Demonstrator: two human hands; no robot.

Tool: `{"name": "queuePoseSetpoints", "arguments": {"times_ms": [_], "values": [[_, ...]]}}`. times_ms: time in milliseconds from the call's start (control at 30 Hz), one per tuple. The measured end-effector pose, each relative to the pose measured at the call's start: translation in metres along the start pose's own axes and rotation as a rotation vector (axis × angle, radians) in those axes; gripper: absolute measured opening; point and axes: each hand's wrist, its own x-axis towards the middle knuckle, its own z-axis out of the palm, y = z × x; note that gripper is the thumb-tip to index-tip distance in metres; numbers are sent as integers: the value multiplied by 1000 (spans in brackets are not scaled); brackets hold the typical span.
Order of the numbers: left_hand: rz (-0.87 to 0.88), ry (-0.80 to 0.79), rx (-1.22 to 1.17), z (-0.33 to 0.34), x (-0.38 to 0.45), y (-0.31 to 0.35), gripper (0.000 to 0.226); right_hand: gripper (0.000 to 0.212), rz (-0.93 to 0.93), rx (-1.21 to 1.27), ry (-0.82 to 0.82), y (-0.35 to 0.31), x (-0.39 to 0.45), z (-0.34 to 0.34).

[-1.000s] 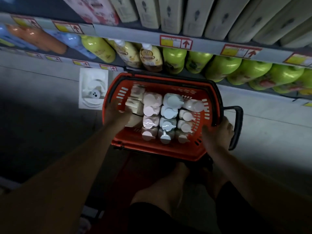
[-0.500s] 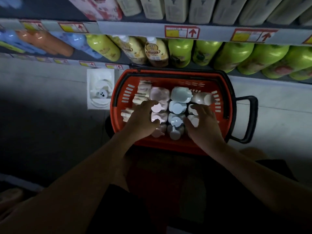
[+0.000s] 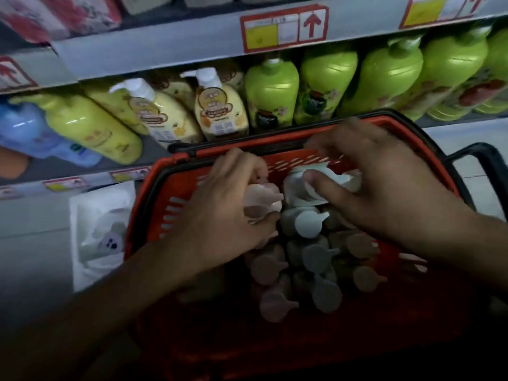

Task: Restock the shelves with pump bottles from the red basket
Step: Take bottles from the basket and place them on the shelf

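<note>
The red basket with a black rim sits on the floor below the shelf and holds several pump bottles standing upright, seen from their pump tops. My left hand is inside the basket, fingers closed around a pale pink pump bottle at its far left. My right hand is over the far right of the basket, fingers wrapped around a white pump bottle. Both bottles are still among the others.
The lowest shelf just behind the basket carries cream pump bottles, yellow bottles and large green bottles. A white packaged item lies on the floor left of the basket. The basket's black handle sticks out right.
The camera has come much closer to the basket. Both hands moved from the near bottles to the far row and closed on a bottle each.
</note>
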Motion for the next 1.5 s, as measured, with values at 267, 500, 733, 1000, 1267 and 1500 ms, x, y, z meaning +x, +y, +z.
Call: {"name": "queuePoseSetpoints", "arguments": {"times_ms": [267,500,733,1000,1267,1500], "values": [[56,-52,75,-5,-27,-9,74,44,-109,-339,-31,-6,-27,5],[95,-5,90,-15,-45,13,81,28,57,-191,-246,-12,-47,-7],[100,31,65,-13,-49,7,73,38,101,-228,-158,12,-41,-24],[7,187,-79,10,-61,-10,48,90,130,-275,-439,26,-4,14],[13,241,-104,1,-62,-6,51,106,16,-326,-233,24,4,39],[14,173,-84,14,-95,-3,51,54,59,-294,-161,25,-4,54]]}}
